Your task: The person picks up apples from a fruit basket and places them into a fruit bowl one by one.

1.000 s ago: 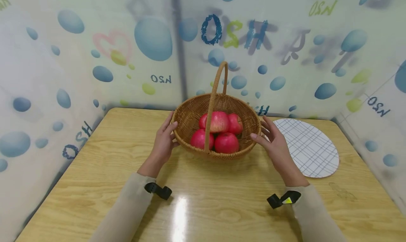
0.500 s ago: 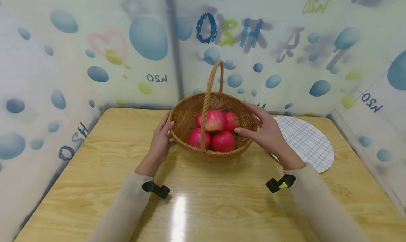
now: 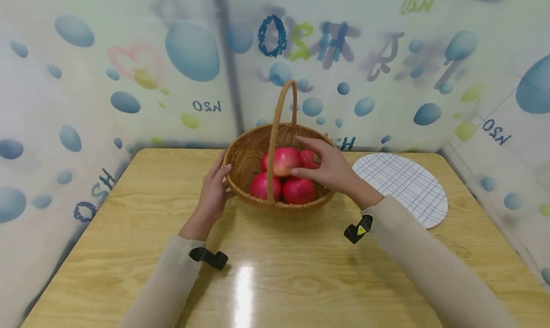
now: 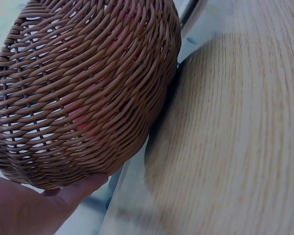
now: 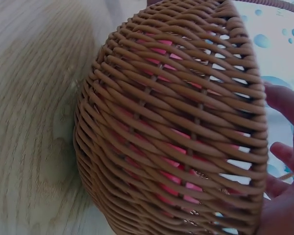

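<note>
The left hand (image 3: 213,188) still rests its straight fingers against the wicker basket (image 3: 240,161) on the table (image 3: 275,270). The right hand (image 3: 328,169) has left the rim and now reaches in, fingers spread loosely over the top apple (image 3: 281,161), touching it but not yet gripping, so a lift looks near.

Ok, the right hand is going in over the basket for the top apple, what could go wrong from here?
The top apple sits piled on the others, so lifting it might let a neighbouring apple roll or shift. The right hand reaches in close beside the upright handle and could knock it on the way out. The left hand only rests against the basket wall, so a snag could slide the basket across the glossy table.
</note>
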The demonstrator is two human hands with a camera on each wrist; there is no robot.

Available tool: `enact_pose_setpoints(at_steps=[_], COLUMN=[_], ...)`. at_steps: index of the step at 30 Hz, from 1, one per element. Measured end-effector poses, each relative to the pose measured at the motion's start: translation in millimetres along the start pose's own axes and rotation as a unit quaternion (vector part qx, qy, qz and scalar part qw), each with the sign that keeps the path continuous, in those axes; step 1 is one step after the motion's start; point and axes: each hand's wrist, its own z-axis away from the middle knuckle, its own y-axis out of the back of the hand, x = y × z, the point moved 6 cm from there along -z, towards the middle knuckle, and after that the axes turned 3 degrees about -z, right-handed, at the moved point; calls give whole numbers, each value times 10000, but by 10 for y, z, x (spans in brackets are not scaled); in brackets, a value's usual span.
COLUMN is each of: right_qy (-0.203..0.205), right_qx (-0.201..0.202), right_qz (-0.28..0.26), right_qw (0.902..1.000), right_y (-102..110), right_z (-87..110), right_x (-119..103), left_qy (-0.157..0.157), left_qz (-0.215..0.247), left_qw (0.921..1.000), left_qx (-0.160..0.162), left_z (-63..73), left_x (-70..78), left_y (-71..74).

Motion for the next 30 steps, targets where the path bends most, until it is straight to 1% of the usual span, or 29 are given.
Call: enact_pose_setpoints(at_steps=[2,4,10,12,17,21,26,30], right_qy=[32,25,16,32,-24,-131,-63,-50], right_qx=[-69,-155,-463,-513,-573,-641,-738,-680], right_qz=[204,294,201,249,495,631,796,890], right_qw=[9998,9994,9987,9984,9971,9959,9941,9937], right_y=[-16,-42,-153,-176,-203,-228,-269,-250], right_z=[-37,-70,-164,-191,-237,-258,-266,-256], right_x=[-6,-5,20,20,14,25,7,-3], left_qy=[-8,-26,-20,-28,-74,-38,-66,-88], left_qz=[-17,-45,-82,-57,25,50,71,99], left_qw=[10000,10000,10000,10000,9999,9999,9997,9998], left_qx=[-9,-26,13,43,80,146,234,147], left_z=[-9,-14,-10,-6,-11,3,29,10], left_x=[9,14,22,25,25,19,27,26], left_y=[-3,-3,6,7,-1,14,33,-2])
